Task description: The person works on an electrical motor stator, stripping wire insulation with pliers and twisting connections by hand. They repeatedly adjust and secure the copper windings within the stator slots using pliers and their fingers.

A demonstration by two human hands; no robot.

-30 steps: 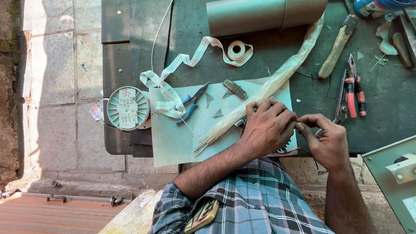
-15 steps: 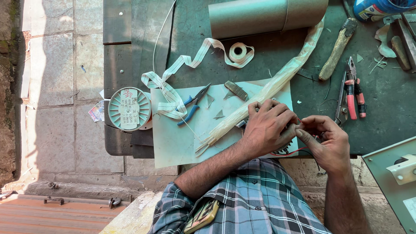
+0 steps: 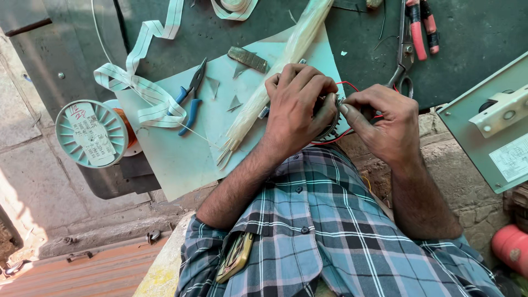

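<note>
Head view, one frame.

Hands, two, centre of frame. Left hand [image 3: 297, 107]: fingers curled closed over a round toothed metal part [image 3: 329, 118], covering most of it. Right hand [image 3: 382, 121]: fingertips pinched at the right edge of the same part, closed on it or on a wire there; which cannot be told. Red wires [image 3: 352, 87], at least two, loop out around the part.

Paper sheet [image 3: 181, 154], one, pale blue-green, lying on the dark bench [image 3: 473, 33] below the hands, its lower edge overhanging the bench.

On the sheet:
- Pliers [image 3: 191, 99], one pair, blue handles, centre left.
- Bundle of pale thin strips [image 3: 275, 77], one, running diagonally from top centre down to the sheet, just left of the left hand.
- Small flat metal piece [image 3: 247, 59], one, upper centre.
- Small paper triangles [image 3: 235, 103], about three, scattered.

Cotton tape [image 3: 143, 77], one white ribbon with fine stripes, looping from upper left onto the sheet.

Wire spool [image 3: 92, 133], one, pale green flange with copper winding behind, far left.

Scissors [image 3: 406, 55], one pair, upper right, beside red-handled pliers [image 3: 422, 25], one pair.

Grey-green machine housing [image 3: 489, 126], one, right edge.

Plaid shirt [image 3: 330, 242], lower centre, a flat object in its pocket.
</note>
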